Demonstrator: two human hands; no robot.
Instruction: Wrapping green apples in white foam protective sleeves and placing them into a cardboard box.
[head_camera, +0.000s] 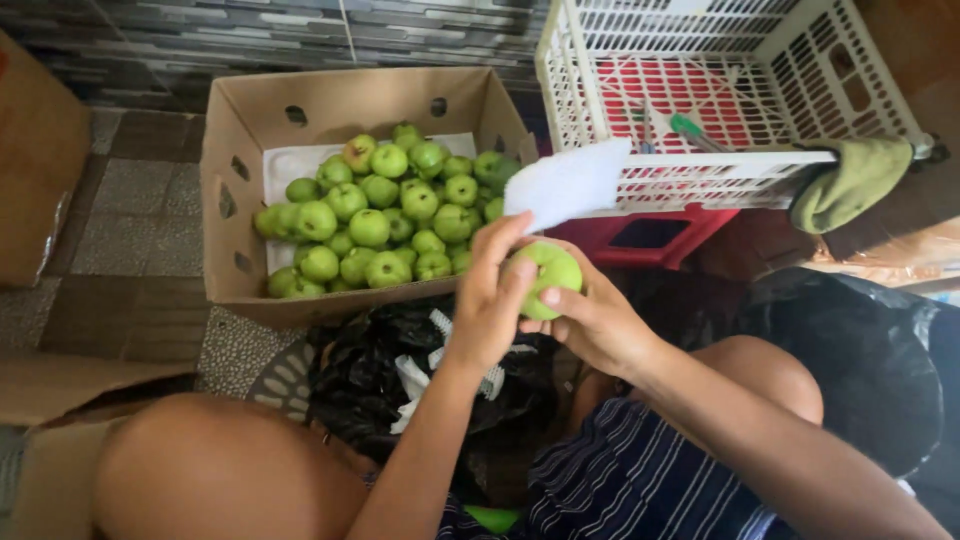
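Note:
A green round fruit (553, 272) sits in my right hand (595, 322), cupped from below and the right. My left hand (490, 295) touches the fruit's left side, its fingers pinching a white foam sheet (567, 181) that sticks up above the fruit. Both hands hover over my lap, in front of a cardboard box (225, 215) filled with several similar green fruits (385, 215) lying on white paper.
A white plastic crate (700, 150) stands on a red crate (620, 240) at the back right, a green cloth (850, 185) hanging off its corner. Black plastic bags (375, 385) lie between my knees. Another black bag (860, 360) lies at right. Cardboard (40, 160) stands at left.

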